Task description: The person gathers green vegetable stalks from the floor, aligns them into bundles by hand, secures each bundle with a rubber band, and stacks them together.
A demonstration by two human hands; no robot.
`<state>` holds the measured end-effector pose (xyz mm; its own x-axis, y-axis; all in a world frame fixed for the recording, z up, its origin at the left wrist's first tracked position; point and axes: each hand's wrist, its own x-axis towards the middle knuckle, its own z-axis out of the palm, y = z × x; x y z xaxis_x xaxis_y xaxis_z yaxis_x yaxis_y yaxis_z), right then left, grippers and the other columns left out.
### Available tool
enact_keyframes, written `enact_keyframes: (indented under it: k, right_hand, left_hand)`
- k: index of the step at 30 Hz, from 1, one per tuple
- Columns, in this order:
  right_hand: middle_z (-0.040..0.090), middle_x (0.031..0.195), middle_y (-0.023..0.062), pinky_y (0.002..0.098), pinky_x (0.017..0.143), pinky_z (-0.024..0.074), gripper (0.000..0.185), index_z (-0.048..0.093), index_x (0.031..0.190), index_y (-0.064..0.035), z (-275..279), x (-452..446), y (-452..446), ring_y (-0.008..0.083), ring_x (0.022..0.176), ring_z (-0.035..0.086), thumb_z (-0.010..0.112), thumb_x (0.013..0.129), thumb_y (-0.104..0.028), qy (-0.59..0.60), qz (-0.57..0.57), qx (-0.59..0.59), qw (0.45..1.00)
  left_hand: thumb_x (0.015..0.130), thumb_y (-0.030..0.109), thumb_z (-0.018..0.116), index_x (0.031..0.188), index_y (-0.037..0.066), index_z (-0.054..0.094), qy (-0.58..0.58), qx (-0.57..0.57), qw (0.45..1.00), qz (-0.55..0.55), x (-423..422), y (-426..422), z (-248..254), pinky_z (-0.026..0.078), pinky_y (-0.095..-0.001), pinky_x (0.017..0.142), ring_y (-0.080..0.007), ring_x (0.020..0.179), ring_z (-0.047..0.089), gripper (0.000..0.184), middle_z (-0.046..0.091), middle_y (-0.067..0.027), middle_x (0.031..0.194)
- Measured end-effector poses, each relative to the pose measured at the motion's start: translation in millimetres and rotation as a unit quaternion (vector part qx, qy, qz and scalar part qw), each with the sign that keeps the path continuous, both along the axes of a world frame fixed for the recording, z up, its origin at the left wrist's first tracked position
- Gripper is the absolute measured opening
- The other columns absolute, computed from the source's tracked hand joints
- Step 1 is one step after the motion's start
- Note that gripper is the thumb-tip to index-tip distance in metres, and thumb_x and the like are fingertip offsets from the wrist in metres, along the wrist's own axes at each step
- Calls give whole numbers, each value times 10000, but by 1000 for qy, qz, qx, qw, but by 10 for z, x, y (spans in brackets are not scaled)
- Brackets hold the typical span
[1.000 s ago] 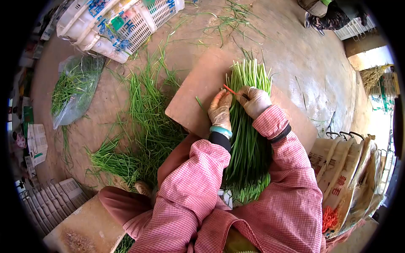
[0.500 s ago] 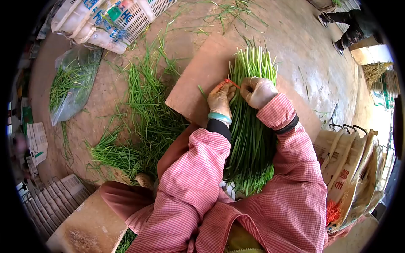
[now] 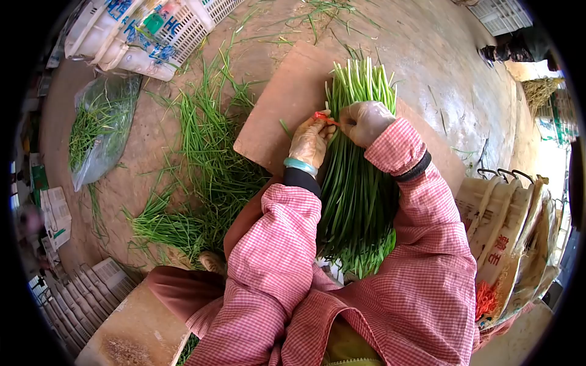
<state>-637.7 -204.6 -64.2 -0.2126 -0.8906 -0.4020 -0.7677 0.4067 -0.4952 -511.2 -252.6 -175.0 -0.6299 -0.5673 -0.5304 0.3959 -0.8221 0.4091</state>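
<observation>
A thick bundle of long green stalks (image 3: 357, 201) lies across a brown board (image 3: 265, 131), its pale cut ends pointing away from me. At the bundle's left edge my left hand (image 3: 310, 139), gloved and with a pale green bangle at the wrist, pinches a red tie (image 3: 325, 118). My right hand (image 3: 366, 124), also gloved, rests on the upper part of the bundle with its fingers closed on the tie's other end. The tie is stretched short between both hands. Where it runs around the bundle is hidden.
Loose green stalks (image 3: 210, 140) cover the floor at left, beside a clear plastic bag (image 3: 107, 128) of greens. A white crate (image 3: 177, 43) stands at upper left. At right are a white basket (image 3: 497, 238) and red ties (image 3: 485, 300). A person's leg (image 3: 513, 50) shows at upper right.
Both hands have stayed at the bundle, and the red tie is now looped closer to the left fingers. The person at upper right has moved. The whole view has shifted slightly.
</observation>
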Motion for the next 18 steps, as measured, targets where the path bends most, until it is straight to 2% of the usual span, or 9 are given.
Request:
enact_keyframes:
  k: [7, 10, 13, 15, 17, 18]
  right_hand:
    - [606, 757, 146, 364, 669, 470, 120, 621, 772, -90, -20, 51, -1, 310, 759, 586, 536, 698, -130, 17, -41, -23, 999]
    - [611, 762, 141, 359, 664, 477, 144, 629, 791, -101, -29, 68, 27, 307, 750, 591, 528, 693, -129, 19, -61, -41, 997]
    - [613, 763, 139, 353, 664, 479, 157, 631, 798, -103, -45, 70, 26, 305, 751, 592, 525, 684, -122, 21, -76, -49, 996]
    - [613, 750, 135, 351, 659, 478, 157, 629, 798, -103, -35, 90, 14, 306, 746, 593, 529, 677, -118, 31, -78, -37, 996]
    - [609, 731, 135, 356, 646, 474, 139, 622, 786, -100, -38, 89, 36, 311, 729, 591, 530, 684, -121, 25, -77, -44, 996]
    - [605, 723, 137, 359, 638, 471, 127, 617, 779, -96, -57, 99, 61, 314, 719, 589, 532, 688, -125, 13, -98, -63, 993]
  left_hand:
    - [846, 52, 499, 985, -11, 548, 25, -50, 998, -27, 9, -10, 22, 448, -227, 671, -128, 702, 546, 159, 576, -60, 827]
    - [847, 35, 492, 1016, -23, 541, -24, -82, 996, -11, 1, 36, 116, 445, -236, 754, -139, 778, 557, 185, 578, -73, 891]
    - [843, 28, 494, 1032, -20, 539, -23, -100, 994, -30, 18, 44, 132, 446, -240, 775, -151, 816, 566, 200, 575, -80, 933]
    - [831, 35, 522, 1036, -25, 539, -56, -107, 992, -30, 4, 46, 137, 458, -257, 769, -169, 815, 582, 215, 583, -89, 926]
    - [814, 51, 558, 1037, -35, 540, -135, -75, 988, 14, -36, 69, 162, 470, -267, 752, -177, 795, 595, 240, 593, -99, 917]
    - [801, 56, 580, 1022, -41, 551, -150, -75, 985, 28, -58, 81, 181, 486, -269, 714, -180, 744, 605, 243, 604, -101, 887]
